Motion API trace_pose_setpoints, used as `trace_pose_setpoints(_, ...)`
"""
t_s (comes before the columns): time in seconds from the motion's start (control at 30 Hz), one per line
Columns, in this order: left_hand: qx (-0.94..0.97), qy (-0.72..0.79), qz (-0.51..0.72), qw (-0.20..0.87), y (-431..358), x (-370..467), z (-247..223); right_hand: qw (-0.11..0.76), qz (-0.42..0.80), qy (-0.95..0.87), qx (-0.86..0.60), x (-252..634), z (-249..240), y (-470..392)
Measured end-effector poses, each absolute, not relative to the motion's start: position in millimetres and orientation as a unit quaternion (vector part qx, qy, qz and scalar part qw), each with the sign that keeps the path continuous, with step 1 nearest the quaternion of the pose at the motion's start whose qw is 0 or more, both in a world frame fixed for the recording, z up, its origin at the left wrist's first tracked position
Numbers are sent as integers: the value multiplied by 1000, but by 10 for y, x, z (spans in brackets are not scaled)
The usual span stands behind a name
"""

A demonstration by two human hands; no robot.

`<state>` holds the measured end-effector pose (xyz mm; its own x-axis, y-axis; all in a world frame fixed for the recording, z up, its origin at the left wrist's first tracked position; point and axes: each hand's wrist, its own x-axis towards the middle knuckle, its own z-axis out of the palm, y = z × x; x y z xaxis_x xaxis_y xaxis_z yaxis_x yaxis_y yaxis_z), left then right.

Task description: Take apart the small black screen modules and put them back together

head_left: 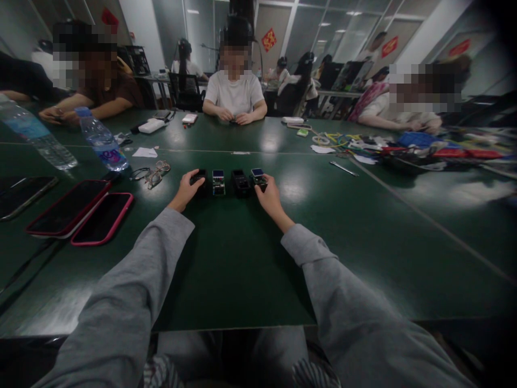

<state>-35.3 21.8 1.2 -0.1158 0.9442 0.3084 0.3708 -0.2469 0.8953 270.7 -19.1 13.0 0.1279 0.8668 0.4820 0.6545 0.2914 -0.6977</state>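
On the green table, small device parts stand in a row in front of me. My left hand point(189, 187) is closed around a black plastic casing point(201, 175) at the row's left end. Beside it lies a circuit board with a small screen point(218, 182), touched by neither hand. Right of that is a second black casing point(240, 182), also apart from my hands. At the right end, my right hand point(270, 195) grips another circuit board with a screen point(257, 173) by its right side. My fingers partly cover both held parts.
Left are phones point(103, 218), a water bottle point(100, 140), another bottle point(40, 134) and eyeglasses point(157, 175). Tweezers point(343, 168) and a heap of cables point(404, 148) lie to the right. Across the table point(238, 258), people work with their hands.
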Motion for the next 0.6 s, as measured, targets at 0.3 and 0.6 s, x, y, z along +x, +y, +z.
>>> trace_pose_setpoints(0.3,567,520,554,319,205,-317,51,469,135,-646,-587,2742,102,-189)
trace_pose_setpoints(0.6,525,513,599,321,164,-300,87,352,163,-746,-541,3405,283,-831)
